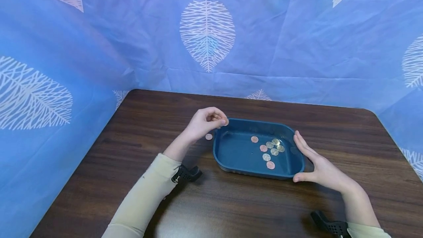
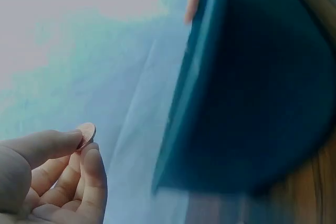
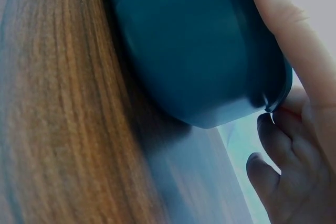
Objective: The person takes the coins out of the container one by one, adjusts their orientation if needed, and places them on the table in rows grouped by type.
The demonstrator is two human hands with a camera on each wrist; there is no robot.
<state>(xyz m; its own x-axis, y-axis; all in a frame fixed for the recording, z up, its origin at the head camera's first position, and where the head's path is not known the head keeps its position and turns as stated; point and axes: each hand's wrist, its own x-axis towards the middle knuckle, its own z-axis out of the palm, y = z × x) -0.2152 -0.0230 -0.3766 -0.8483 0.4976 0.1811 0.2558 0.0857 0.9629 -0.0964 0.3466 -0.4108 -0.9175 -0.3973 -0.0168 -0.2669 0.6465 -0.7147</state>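
Observation:
My left hand [image 1: 205,123] is above the left far corner of a dark blue tray [image 1: 236,153]. Between thumb and fingertips it pinches a copper coin [image 2: 88,136], clear to see in the left wrist view. The right hand [image 1: 318,168] grips the tray's right end, thumb at the near corner and fingers along the far side. Inside the tray, mostly toward the right, lie several copper coins [image 1: 270,165] and several silvery or yellowish coins [image 1: 274,152]. Another coin [image 1: 209,136] lies on the table just left of the tray, below the left hand.
The tray stands on a dark wooden table [image 1: 248,205]. A blue cloth [image 1: 148,28] with white leaf prints hangs behind the table and along its sides. Black straps [image 1: 186,174] are worn at both wrists.

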